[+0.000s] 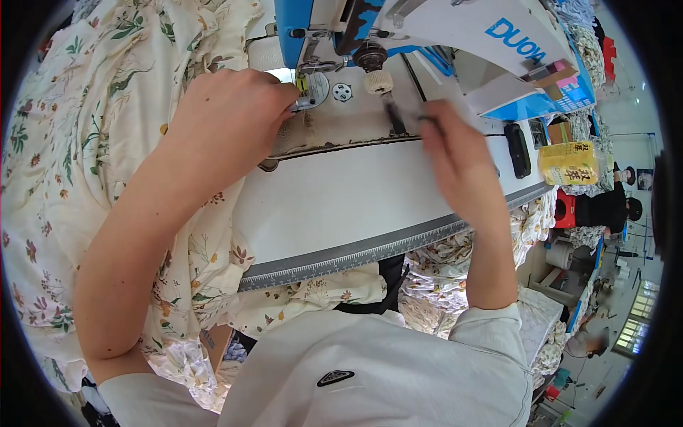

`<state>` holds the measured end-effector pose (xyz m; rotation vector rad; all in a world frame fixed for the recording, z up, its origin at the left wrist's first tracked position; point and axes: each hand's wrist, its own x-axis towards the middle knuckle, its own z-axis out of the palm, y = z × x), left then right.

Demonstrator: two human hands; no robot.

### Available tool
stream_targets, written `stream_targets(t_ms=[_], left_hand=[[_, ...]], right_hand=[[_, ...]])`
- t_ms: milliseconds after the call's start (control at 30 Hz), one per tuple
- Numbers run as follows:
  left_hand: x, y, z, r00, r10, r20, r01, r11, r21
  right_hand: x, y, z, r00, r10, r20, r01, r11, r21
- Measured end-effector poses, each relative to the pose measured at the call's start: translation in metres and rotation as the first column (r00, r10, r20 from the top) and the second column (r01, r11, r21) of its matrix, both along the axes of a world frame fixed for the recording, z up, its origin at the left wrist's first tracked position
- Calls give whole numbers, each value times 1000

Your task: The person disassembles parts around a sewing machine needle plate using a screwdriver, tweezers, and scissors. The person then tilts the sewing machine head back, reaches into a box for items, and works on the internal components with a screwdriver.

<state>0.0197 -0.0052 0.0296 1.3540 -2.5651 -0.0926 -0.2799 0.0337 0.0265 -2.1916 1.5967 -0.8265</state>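
My left hand (231, 107) is at the needle area of a blue and white sewing machine (441, 28), its fingers curled together beside the presser foot (306, 89). What those fingertips pinch, if anything, is hidden. To the right, my right hand (459, 153) is above the machine bed, blurred by motion. Its thumb and fingers close around a small dark thing too smeared to name. A dark, blurred strip (395, 117) lies between that hand and a cream knurled roller (378, 81). Cream floral fabric (92, 142) spreads under and beside my left forearm.
A ruler strip (356, 250) edges the white table (320, 199). A black oblong object (518, 150) and a yellow-labelled container (569, 163) stand at the right. Fabric heaps (441, 277) hang below the edge. Another person (605, 211) is in the background.
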Motion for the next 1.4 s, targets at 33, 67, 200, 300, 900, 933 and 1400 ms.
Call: stream_targets(t_ms=[33,67,200,300,900,933,1400], left_hand=[[0,0,-1,1000,-6,-3,6,1000,-18],[0,0,-1,1000,-11,-5,11,1000,-19],[1,-1,0,1000,-23,-15,23,1000,-11],[0,-1,1,1000,12,3,-12,998,57],[-2,2,7,999,33,-6,-33,999,20],[-2,2,7,999,41,-9,-41,999,17],[18,-9,14,987,159,22,-160,969,188]], right_hand=[[5,3,-4,997,71,35,-74,994,76],[6,3,-5,997,66,33,-69,995,75],[9,-4,-6,988,79,-136,-75,997,38],[1,-9,-14,950,102,-294,-111,994,-15],[-78,-42,-35,859,-362,-362,238,909,-343],[-71,-36,-27,862,-351,-366,228,913,-338],[38,18,40,997,26,77,-63,844,533]])
